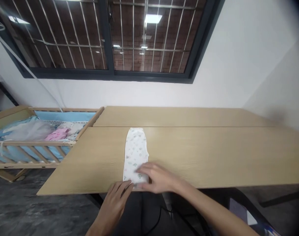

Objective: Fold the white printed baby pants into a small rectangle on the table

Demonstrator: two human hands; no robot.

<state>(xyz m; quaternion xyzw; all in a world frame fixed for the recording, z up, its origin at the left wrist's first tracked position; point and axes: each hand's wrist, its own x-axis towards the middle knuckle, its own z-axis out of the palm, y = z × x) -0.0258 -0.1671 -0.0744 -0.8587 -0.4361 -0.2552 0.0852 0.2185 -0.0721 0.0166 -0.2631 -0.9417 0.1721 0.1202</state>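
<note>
A pair of white baby pants [136,150] with small printed figures lies folded lengthwise into a narrow strip on the wooden table. Its near end reaches the table's front edge. At the near left corner, my left hand [116,198] has its fingertips closed on the hem, thumb below. My right hand [156,178] is over the near right part of the pants, thumb apart from the stretched fingers and a little blurred. The thumb is close to the near edge; whether the fingers touch the fabric is hard to tell.
The light wooden table [213,150] extends far to the right. A wooden crib [36,142] with blue lining stands at the left, holding pink and white fabric [57,134]. Behind is a white wall with a barred window [110,39]. Black cables [159,219] hang below the front edge.
</note>
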